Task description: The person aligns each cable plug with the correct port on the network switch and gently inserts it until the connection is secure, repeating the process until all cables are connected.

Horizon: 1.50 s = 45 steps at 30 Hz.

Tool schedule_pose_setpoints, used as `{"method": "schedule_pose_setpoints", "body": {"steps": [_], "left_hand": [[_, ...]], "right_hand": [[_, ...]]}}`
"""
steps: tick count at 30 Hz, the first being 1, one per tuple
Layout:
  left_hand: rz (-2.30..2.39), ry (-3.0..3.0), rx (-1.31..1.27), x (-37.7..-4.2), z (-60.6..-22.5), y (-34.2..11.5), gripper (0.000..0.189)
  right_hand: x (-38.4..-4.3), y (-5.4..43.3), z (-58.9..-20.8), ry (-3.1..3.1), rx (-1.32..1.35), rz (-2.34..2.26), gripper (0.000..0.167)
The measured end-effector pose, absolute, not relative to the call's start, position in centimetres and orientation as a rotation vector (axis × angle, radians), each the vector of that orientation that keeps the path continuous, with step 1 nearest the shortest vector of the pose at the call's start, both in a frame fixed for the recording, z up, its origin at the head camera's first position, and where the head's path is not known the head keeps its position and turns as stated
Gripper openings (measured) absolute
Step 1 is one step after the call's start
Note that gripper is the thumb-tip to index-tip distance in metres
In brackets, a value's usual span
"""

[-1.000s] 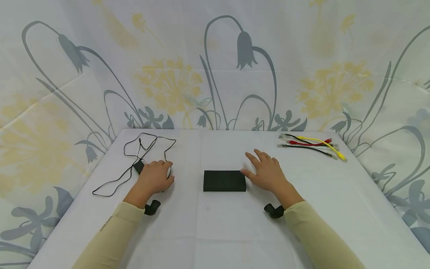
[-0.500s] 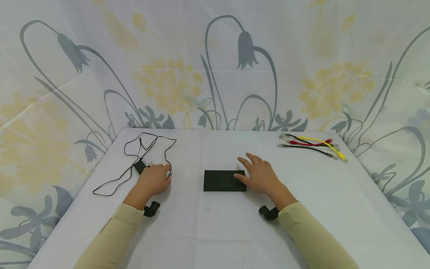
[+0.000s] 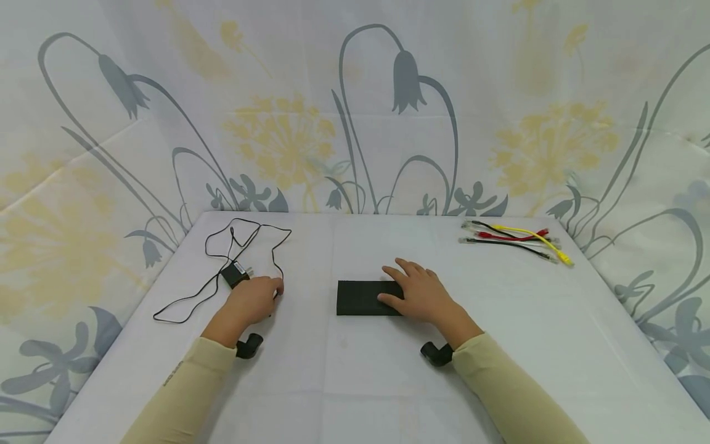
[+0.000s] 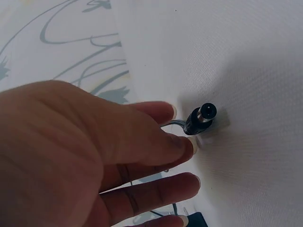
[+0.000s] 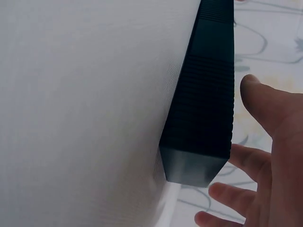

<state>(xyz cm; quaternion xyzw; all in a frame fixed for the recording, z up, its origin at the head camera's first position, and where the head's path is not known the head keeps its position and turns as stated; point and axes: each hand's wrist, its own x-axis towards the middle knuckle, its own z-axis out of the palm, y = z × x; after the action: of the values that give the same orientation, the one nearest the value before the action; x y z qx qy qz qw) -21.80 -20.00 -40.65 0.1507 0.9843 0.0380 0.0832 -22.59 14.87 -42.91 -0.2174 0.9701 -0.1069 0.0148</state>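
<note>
At the left, my left hand (image 3: 254, 302) reaches down over the thin black cord (image 3: 277, 262) of a power adapter (image 3: 235, 274). In the left wrist view, the cord's round barrel plug (image 4: 200, 118) lies just beyond the thumb and index finger, which stand either side of the cord with a gap between them. A flat black box (image 3: 357, 298) with ridged sides sits mid-table. Above its right end hovers my right hand (image 3: 424, 296), fingers spread. The right wrist view shows the thumb and fingers around the box's end (image 5: 194, 165); whether they touch it is unclear.
Several short network cables, black, red and yellow (image 3: 532, 233), lie at the back right. The adapter cord spreads in loops over the left of the white-covered table (image 3: 366, 370). A flower-patterned cloth (image 3: 299, 80) hangs behind.
My right hand has moved left from the box's side to over its right end. My left hand has drawn slightly back, its fingers bending down toward the plug and uncovering the adapter.
</note>
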Motion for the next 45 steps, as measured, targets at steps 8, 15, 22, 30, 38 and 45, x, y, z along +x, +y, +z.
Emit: {"method": "schedule_pose_setpoints", "body": {"steps": [8,15,22,30,38,45], "left_hand": [[0.130,2.908,0.505,-21.8,-40.4,-20.4,0.028],[0.174,2.856,0.509,-21.9,-40.9,-20.8,0.022],[0.240,2.859,0.516,-21.9,-41.1,-21.0,0.018],[0.218,2.901,0.615,-22.0,-41.0,-20.8,0.012],[0.214,3.008,0.712,-21.9,-41.1,-20.2,0.005],[0.336,2.974,0.805,-22.3,-41.4,-19.0,0.006]], "right_hand": [[-22.4,14.3,-42.7,2.903,-0.695,-0.412,0.074],[-22.4,13.9,-43.1,2.818,-0.649,-0.472,0.085],[-22.2,13.9,-43.1,2.790,-0.634,-0.521,0.084],[-22.4,14.2,-43.0,2.798,-0.653,-0.550,0.082],[-22.7,14.5,-43.3,2.796,-0.693,-0.652,0.080],[-22.8,15.0,-43.7,2.783,-0.720,-0.713,0.079]]}}
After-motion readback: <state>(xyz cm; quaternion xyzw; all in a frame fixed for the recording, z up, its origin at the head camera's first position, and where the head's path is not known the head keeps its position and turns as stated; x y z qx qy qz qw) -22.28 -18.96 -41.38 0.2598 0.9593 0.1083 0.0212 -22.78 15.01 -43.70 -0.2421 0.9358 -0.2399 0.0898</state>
